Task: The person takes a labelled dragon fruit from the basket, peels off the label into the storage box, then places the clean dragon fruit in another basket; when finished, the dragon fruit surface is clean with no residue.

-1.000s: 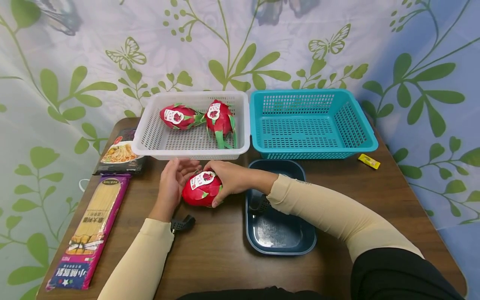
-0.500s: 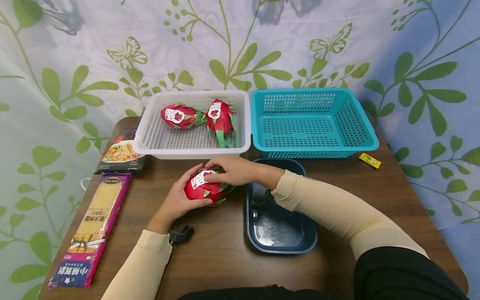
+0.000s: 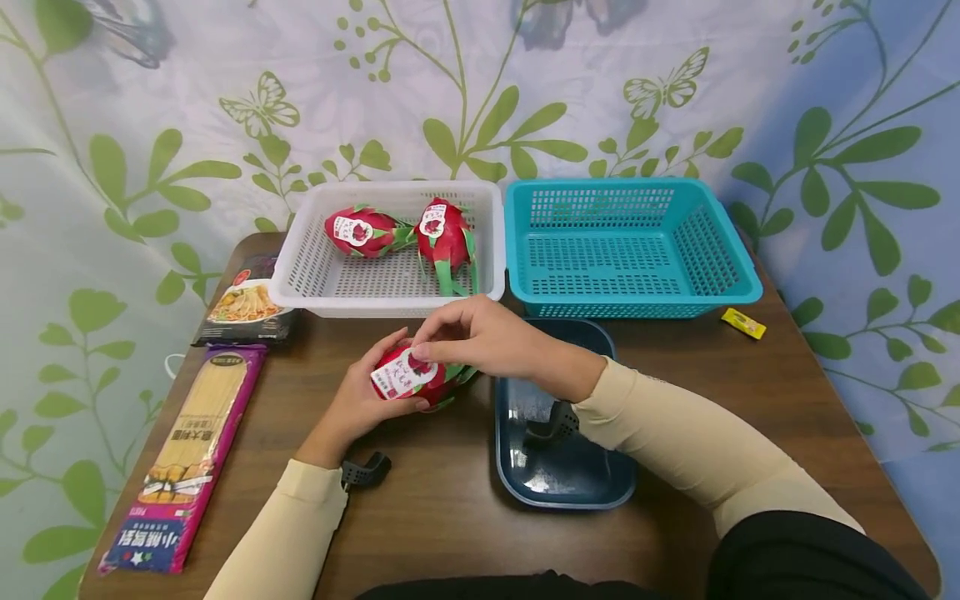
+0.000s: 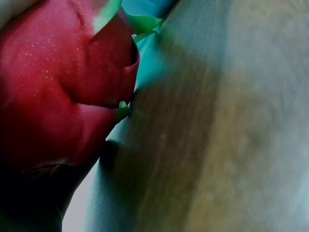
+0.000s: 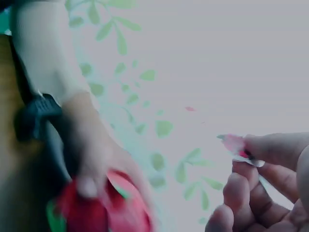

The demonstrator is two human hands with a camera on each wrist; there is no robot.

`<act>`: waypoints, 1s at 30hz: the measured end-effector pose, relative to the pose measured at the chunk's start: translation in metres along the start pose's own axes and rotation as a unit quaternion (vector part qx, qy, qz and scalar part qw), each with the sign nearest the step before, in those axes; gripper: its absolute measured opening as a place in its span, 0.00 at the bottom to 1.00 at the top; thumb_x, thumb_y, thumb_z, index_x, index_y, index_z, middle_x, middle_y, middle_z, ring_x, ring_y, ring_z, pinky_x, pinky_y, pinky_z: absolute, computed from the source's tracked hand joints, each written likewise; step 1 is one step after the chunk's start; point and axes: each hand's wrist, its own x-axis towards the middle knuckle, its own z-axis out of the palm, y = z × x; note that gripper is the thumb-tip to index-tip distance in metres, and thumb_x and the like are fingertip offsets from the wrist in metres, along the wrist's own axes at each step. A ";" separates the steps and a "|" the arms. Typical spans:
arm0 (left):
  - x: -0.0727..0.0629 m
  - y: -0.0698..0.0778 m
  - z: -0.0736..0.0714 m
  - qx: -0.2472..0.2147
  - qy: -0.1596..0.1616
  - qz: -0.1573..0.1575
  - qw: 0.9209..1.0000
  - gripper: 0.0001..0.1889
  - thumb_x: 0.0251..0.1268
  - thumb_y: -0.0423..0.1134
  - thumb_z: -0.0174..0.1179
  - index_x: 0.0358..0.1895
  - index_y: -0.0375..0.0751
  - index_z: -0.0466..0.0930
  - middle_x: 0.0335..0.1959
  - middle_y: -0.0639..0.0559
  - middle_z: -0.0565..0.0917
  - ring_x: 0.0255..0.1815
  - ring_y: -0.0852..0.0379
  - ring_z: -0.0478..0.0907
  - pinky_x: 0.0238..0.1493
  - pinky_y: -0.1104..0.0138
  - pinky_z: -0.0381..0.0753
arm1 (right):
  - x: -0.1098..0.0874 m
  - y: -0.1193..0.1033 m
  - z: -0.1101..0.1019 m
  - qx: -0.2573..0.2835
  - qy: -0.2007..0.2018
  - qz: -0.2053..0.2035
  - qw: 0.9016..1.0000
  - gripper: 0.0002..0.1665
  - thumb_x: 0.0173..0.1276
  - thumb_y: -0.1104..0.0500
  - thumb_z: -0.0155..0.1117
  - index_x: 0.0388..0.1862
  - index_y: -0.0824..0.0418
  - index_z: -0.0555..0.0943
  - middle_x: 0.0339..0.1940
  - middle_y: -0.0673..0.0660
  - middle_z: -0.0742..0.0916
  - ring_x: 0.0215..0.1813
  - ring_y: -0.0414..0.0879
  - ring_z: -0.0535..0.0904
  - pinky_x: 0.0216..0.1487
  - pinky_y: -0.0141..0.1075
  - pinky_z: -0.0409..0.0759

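My left hand [image 3: 367,396] grips a red dragon fruit [image 3: 435,390] with green scales, held over the table in front of the white basket. Its red skin [image 4: 63,92] fills the upper left of the left wrist view. Between thumb and fingers of my right hand [image 3: 487,337] a white sticker label [image 3: 401,375] with a fruit picture is pinched. In the right wrist view the pinched label [image 5: 235,145] appears apart from the fruit [image 5: 106,208]. The label hides part of the fruit in the head view.
Two labelled dragon fruits [image 3: 363,232] lie in the white basket [image 3: 382,310]. Beside it stands a turquoise basket [image 3: 637,300]. A dark blue tray [image 3: 562,492] is under my right wrist. Noodle packages [image 3: 183,450] lie at left, a small yellow packet [image 3: 742,323] at right.
My left hand has come round the fruit from the left. My right hand has gone from gripping the fruit to pinching its label, which has lifted and shifted with the fingers.
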 end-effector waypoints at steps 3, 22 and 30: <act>0.001 0.001 0.000 0.023 0.005 -0.008 1.000 0.52 0.52 0.35 0.83 0.81 0.45 0.63 0.71 0.51 0.75 0.66 0.47 0.73 0.59 0.62 0.81 | -0.018 0.000 -0.017 -0.027 0.041 0.025 0.998 0.09 0.75 0.55 0.73 0.49 0.55 0.91 0.35 0.52 0.88 0.37 0.52 0.81 0.35 0.43 0.83; 0.000 0.021 0.004 0.054 0.003 -0.027 0.998 0.51 0.52 0.32 0.81 0.81 0.42 0.64 0.71 0.43 0.75 0.69 0.43 0.72 0.61 0.62 0.79 | -0.101 0.061 -0.049 -0.230 0.071 0.251 0.938 0.07 0.78 0.61 0.66 0.45 0.64 0.85 0.23 0.54 0.86 0.19 0.47 0.81 0.22 0.42 0.83; 0.001 0.003 0.002 0.052 0.005 -0.020 0.998 0.52 0.51 0.34 0.82 0.82 0.47 0.63 0.72 0.51 0.74 0.69 0.47 0.71 0.61 0.60 0.79 | -0.096 0.055 -0.039 -0.316 0.088 0.307 0.893 0.13 0.81 0.61 0.63 0.56 0.70 0.82 0.20 0.53 0.82 0.16 0.46 0.79 0.20 0.40 0.80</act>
